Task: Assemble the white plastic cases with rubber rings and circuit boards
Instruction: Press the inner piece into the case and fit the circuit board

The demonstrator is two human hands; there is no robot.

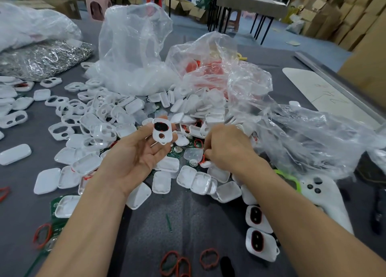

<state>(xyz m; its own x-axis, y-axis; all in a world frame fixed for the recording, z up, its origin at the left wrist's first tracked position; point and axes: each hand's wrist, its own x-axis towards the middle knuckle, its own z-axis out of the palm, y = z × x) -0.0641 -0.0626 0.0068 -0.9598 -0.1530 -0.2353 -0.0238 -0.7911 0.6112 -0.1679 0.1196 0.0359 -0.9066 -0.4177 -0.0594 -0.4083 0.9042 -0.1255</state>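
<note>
Red rubber rings (209, 258): loose, flat on the grey tabletop (188, 224), on the near side of the heap (117, 118) of white shells.
Two white cases (259, 218): right of those rings, lying flat, each with a red rim and a dark inset.
Left hand (137, 157): at the heap's near edge, palm up. The grip pinches a white case front (162, 130) at the fingertips, long axis upright. Its two openings face the person, and the upper one is dark.
Right hand (226, 145): right of the held front and slightly lower, fingers curled down into the heap just beside a red ring (198, 144). Whether this grip holds anything cannot be told.
Judgement: a ring must travel left and up to the held front, and the right hand is the nearer.
Green circuit boards (177, 153): between the hands, partly under shells.
Clear bags (133, 46): crumpled, behind the heap.
</note>
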